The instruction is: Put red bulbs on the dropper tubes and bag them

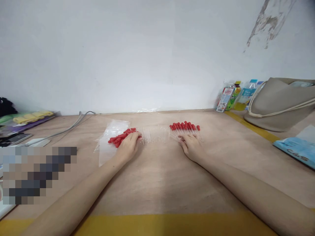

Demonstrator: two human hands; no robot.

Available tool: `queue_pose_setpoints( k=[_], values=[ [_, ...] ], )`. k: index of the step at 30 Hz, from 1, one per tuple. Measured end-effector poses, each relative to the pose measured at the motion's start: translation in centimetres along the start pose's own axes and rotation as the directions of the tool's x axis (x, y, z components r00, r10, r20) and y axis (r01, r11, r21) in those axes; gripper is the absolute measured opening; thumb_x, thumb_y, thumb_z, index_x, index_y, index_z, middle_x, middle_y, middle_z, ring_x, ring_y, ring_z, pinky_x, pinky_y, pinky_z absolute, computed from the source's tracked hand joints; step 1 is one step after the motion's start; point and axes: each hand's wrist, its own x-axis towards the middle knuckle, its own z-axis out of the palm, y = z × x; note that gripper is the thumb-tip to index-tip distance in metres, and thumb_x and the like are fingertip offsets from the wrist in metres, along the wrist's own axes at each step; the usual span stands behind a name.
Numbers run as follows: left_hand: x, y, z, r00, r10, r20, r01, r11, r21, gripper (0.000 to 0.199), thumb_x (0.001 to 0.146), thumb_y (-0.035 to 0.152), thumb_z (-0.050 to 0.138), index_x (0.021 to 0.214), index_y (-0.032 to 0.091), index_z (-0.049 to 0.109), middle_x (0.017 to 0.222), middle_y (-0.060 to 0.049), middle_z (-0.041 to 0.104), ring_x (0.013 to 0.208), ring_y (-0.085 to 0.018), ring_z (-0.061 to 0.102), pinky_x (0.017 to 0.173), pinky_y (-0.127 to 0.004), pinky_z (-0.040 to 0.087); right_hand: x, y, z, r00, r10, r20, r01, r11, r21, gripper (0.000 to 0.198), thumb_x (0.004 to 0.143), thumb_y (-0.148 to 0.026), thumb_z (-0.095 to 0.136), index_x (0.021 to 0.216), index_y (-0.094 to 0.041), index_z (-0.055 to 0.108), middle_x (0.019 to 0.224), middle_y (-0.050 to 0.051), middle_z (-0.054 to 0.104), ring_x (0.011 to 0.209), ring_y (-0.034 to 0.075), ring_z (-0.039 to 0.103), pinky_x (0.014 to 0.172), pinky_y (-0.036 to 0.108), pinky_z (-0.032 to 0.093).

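My left hand point(129, 144) is closed, its fingers bent down at the right edge of a pile of red rubber bulbs point(118, 140). What its fingertips hold, if anything, is hidden. The bulbs lie on and beside a clear plastic bag point(104, 154). Between my hands, thin clear dropper tubes point(155, 135) lie side by side in a row. My right hand point(193, 147) is closed, with a thin clear dropper tube point(174, 135) slanting into its fingertips. Just beyond it is a row of droppers with red bulbs point(185, 125), their tubes partly covered by my fingers.
Drink bottles point(246, 95) and a beige bag point(280, 105) stand at the back right, with a blue packet point(296, 149) nearer. On the left are a grey cable point(64, 129), a yellow-and-purple package point(34, 118) and a blurred-out area. A white wall point(152, 59) closes off the back.
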Motion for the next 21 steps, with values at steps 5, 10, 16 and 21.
queue_pose_setpoints(
  k=[5,10,16,21],
  values=[
    [-0.6,4.1,1.0,0.992,0.099,0.079,-0.061,0.918,-0.392,0.022,0.086,0.016,0.034,0.097,0.018,0.053,0.094,-0.005,0.061,0.086,-0.015,0.058,0.077,-0.028,0.046,-0.1,-0.3,-0.1,0.993,-0.116,0.013,0.112,0.978,0.176,0.021,0.085,-0.018,0.04,0.098,-0.019,0.057,0.088,0.006,0.063,0.081,0.018,0.055,0.071,0.03,0.038],
    [-0.6,5.8,1.9,0.985,-0.063,0.16,0.145,0.803,-0.578,0.01,0.079,0.023,0.05,0.086,0.017,0.055,0.088,-0.004,0.06,0.076,-0.013,0.059,0.066,-0.025,0.049,-0.3,-1.7,-0.5,0.992,-0.123,-0.003,0.12,0.959,0.257,0.016,0.084,-0.021,0.043,0.088,-0.018,0.058,0.079,0.004,0.062,0.069,0.014,0.055,0.072,0.029,0.036],
    [-0.6,5.0,2.8,0.976,-0.165,0.144,0.219,0.762,-0.609,0.014,0.079,0.027,0.054,0.074,0.017,0.045,0.069,0.001,0.053,0.063,-0.011,0.057,0.058,-0.023,0.048,-0.4,-2.9,-0.6,0.986,-0.166,-0.001,0.162,0.956,0.245,0.016,0.084,-0.025,0.044,0.08,-0.017,0.058,0.072,0.002,0.062,0.063,0.012,0.053,0.075,0.031,0.031],
    [-0.6,5.0,2.6,0.984,-0.144,0.105,0.178,0.794,-0.582,0.012,0.079,0.027,0.054,0.081,0.017,0.047,0.076,-0.001,0.057,0.069,-0.013,0.058,0.063,-0.026,0.048,-0.4,-3.1,-0.7,0.987,-0.161,0.002,0.156,0.956,0.249,0.018,0.085,-0.026,0.042,0.081,-0.018,0.058,0.074,0.002,0.062,0.061,0.011,0.051,0.074,0.03,0.03]
  ],
)
